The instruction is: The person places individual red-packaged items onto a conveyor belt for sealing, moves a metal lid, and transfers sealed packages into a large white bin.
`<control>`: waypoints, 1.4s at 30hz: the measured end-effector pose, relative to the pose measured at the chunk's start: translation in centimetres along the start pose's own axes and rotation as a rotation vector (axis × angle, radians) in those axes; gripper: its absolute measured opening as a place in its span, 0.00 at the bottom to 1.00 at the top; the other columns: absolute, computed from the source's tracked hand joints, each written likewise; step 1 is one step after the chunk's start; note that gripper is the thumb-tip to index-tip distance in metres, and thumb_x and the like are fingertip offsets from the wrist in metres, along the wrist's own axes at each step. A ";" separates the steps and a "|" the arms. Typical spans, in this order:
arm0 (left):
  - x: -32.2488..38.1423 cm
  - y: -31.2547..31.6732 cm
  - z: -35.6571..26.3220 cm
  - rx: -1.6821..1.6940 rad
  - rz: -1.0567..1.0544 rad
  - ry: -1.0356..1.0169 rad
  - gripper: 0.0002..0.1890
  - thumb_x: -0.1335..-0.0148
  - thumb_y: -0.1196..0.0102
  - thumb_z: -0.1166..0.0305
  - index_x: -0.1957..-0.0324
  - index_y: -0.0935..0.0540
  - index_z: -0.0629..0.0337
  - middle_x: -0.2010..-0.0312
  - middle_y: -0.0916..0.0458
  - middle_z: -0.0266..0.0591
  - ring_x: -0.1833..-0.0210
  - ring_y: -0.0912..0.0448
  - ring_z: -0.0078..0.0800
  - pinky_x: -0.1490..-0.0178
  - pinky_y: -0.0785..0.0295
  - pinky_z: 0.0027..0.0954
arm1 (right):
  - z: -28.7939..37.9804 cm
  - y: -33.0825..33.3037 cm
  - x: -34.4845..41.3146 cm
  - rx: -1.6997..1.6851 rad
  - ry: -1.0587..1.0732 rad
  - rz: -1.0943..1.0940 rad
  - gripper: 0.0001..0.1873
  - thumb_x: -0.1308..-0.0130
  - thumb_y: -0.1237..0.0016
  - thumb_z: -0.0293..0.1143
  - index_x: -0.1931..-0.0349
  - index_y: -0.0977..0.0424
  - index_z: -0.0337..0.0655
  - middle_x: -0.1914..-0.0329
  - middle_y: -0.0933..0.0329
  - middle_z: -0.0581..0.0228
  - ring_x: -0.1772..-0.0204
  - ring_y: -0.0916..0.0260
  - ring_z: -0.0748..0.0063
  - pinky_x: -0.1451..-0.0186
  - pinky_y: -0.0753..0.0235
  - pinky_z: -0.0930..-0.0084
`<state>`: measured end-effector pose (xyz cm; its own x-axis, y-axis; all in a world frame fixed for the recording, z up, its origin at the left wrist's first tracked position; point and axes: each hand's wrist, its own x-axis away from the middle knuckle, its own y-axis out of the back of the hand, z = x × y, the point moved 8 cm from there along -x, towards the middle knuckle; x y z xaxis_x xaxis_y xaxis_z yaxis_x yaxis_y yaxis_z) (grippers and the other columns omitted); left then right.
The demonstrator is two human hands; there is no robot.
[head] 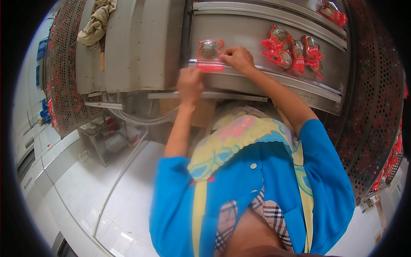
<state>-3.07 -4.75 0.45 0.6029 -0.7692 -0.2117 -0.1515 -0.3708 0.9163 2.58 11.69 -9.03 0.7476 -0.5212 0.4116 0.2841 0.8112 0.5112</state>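
Note:
A clear plastic pouch with red edges [209, 51] lies on the steel machine bed, a roundish food item inside. Its printed red end crosses a metal sealing bar [276, 74]. My right hand [238, 59] has its fingertips pinched at the pouch's right edge. At the pouch's lower left is my left hand [190, 85], blurred and curled; whether it grips the pouch's corner cannot be told. Several similar filled pouches [298, 53] lie in a loose group to the right of my right hand.
Another filled pouch [333, 13] lies near a second metal bar [257, 11]. A raised steel cover [144, 48] stands at left, with a crumpled cloth [96, 27] on its far part. Perforated metal baskets [369, 96] [65, 64] flank the machine. A hose [144, 121] hangs below its front edge.

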 end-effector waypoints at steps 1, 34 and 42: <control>-0.3 0.7 -1.0 0.020 -0.060 -0.030 0.05 0.51 0.43 0.76 0.71 0.22 0.55 0.71 0.24 0.35 0.63 0.26 0.35 0.61 0.30 0.34 | -0.1 -0.1 0.0 -0.005 -0.003 0.006 0.15 0.52 0.44 0.47 0.71 0.20 0.47 0.72 0.22 0.63 0.64 0.25 0.62 0.57 0.29 0.66; -1.6 -1.4 -3.4 0.037 0.012 -0.237 0.07 0.53 0.40 0.73 0.70 0.21 0.55 0.70 0.24 0.38 0.62 0.27 0.39 0.57 0.31 0.37 | 3.8 13.4 12.9 0.216 0.731 -0.670 0.10 0.52 0.45 0.33 0.69 0.27 0.43 0.68 0.30 0.62 0.67 0.29 0.58 0.67 0.30 0.64; -4.2 -4.9 -4.1 0.610 0.220 0.095 0.10 0.46 0.42 0.66 0.64 0.21 0.61 0.71 0.21 0.33 0.68 0.25 0.26 0.66 0.31 0.28 | 1.9 12.3 12.5 0.347 0.716 -0.519 0.07 0.51 0.53 0.24 0.70 0.26 0.43 0.70 0.30 0.63 0.66 0.30 0.61 0.66 0.29 0.69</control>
<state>-1.64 2.42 -1.78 0.5698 -0.8216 0.0155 -0.6794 -0.4604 0.5713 14.30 14.62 3.85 0.8014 -0.4142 -0.4315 0.5760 0.3400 0.7434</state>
